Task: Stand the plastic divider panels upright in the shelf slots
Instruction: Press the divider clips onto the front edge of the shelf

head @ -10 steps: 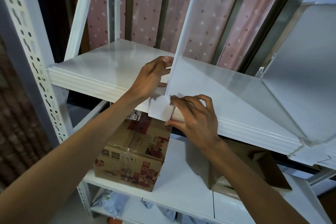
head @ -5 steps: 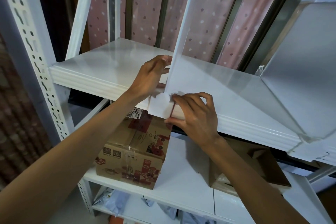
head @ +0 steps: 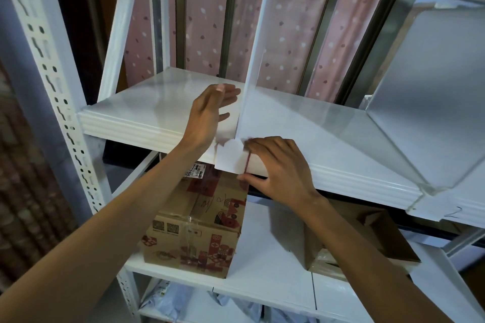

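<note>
With your left hand point(head: 210, 115) spread beside the panel point(head: 258, 42), right hand point(head: 278, 168) pinching its tab point(head: 229, 157), seat it squarely.

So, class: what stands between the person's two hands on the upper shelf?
In the head view, the upright divider panel stands between the left hand and right hand.

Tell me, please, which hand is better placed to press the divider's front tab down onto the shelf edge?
The right hand, probably. Its fingers already lie on the white tab at the shelf front, while the left hand is open beside the upright divider panel, higher up.
</note>
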